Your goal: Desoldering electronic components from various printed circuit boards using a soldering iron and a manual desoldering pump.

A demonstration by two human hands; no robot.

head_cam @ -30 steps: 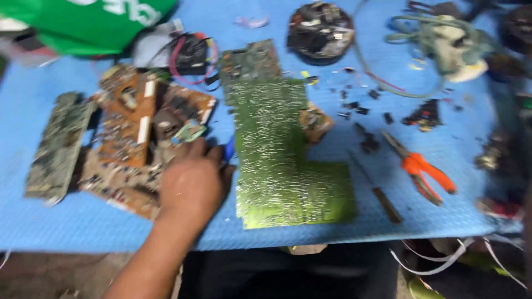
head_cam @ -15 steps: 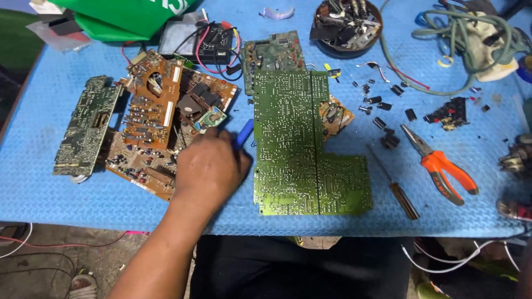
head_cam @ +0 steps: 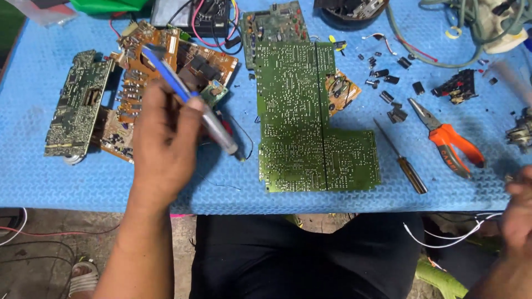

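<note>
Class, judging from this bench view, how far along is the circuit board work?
Done: loose black components lie scattered on the blue mat. In hand: the left hand holds a soldering iron above the mat. Left: the large green board lies solder side up, untouched.

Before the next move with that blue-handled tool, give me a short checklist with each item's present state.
1. Left hand grips the blue-handled tool: ok.
2. Tool tip off the blue mat: cannot tell, it is blurred.
3. Large green circuit board lies flat, solder side up: ok.
4. Right hand free of the boards, at the table's edge: ok.
5. Orange-handled pliers and screwdriver within reach beside the board: ok.
6. Loose small parts gathered: not ok, scattered.
</note>
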